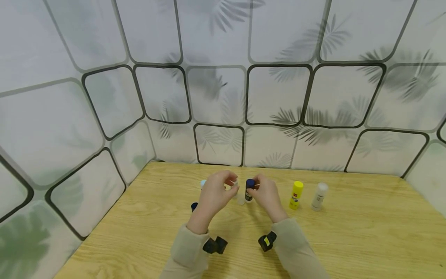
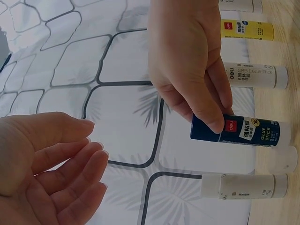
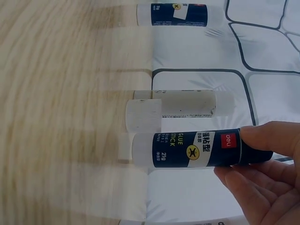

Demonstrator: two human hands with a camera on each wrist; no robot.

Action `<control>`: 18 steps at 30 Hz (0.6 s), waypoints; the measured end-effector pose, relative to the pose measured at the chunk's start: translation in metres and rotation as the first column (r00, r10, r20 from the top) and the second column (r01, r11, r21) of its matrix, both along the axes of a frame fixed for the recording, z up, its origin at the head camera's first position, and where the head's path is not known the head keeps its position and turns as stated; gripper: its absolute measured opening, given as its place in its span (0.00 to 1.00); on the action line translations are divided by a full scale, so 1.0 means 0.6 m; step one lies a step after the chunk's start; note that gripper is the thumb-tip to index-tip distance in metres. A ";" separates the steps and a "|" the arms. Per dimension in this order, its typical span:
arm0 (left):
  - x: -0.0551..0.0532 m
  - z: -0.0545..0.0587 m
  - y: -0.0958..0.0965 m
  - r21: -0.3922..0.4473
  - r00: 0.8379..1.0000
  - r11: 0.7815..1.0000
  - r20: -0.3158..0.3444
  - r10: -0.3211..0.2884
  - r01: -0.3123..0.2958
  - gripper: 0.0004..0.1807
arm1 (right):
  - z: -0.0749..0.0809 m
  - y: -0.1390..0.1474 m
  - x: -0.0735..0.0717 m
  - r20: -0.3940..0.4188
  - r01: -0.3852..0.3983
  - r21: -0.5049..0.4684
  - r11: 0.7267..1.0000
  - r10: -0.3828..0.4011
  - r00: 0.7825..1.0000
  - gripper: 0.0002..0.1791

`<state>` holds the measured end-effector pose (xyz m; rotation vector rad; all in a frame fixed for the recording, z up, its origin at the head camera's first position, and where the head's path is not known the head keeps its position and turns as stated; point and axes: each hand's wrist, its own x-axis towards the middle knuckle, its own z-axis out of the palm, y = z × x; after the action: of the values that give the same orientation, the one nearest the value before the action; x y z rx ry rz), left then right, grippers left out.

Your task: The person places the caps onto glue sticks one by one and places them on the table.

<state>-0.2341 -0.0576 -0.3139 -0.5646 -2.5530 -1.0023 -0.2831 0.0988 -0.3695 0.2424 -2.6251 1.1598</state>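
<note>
My right hand (image 1: 266,192) pinches the navy cap end of an upright navy glue stick (image 3: 187,149), whose base is on or very near the table. My left hand (image 2: 56,164) holds nothing; its fingers are loosely bent, with the thumb close to the fingertips. Beside the navy stick stands a white glue stick (image 2: 253,186) with its narrower white top bare. A small white cap (image 3: 143,116) sits on the table between these two sticks. In the head view my left hand partly hides the white stick.
To the right stand a yellow glue stick (image 1: 296,195) and a white glue stick (image 1: 319,196). Another navy glue stick (image 3: 178,15) with a pale top stands on the left side. A dark blue piece (image 1: 194,206) shows partly behind my left wrist. A patterned backdrop borders the wooden table (image 1: 366,232).
</note>
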 end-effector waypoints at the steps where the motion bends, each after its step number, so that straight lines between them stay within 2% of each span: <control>1: 0.000 0.000 0.000 -0.001 1.000 1.000 0.000 -0.001 0.001 0.11 | 0.000 0.000 0.000 0.005 -0.002 0.000 1.000 0.002 1.000 0.13; 10: 0.001 0.001 -0.001 0.001 1.000 1.000 0.006 -0.006 0.006 0.10 | -0.005 0.000 -0.003 0.038 -0.006 0.007 1.000 0.006 0.999 0.13; 18: 0.002 0.002 -0.001 0.008 1.000 1.000 0.012 -0.013 0.013 0.11 | -0.008 0.002 -0.003 0.025 -0.002 0.011 1.000 0.002 1.000 0.13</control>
<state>-0.2328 -0.0585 -0.3130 -0.5751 -2.5580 -1.0221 -0.2848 0.0999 -0.3746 0.2344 -2.6540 1.1559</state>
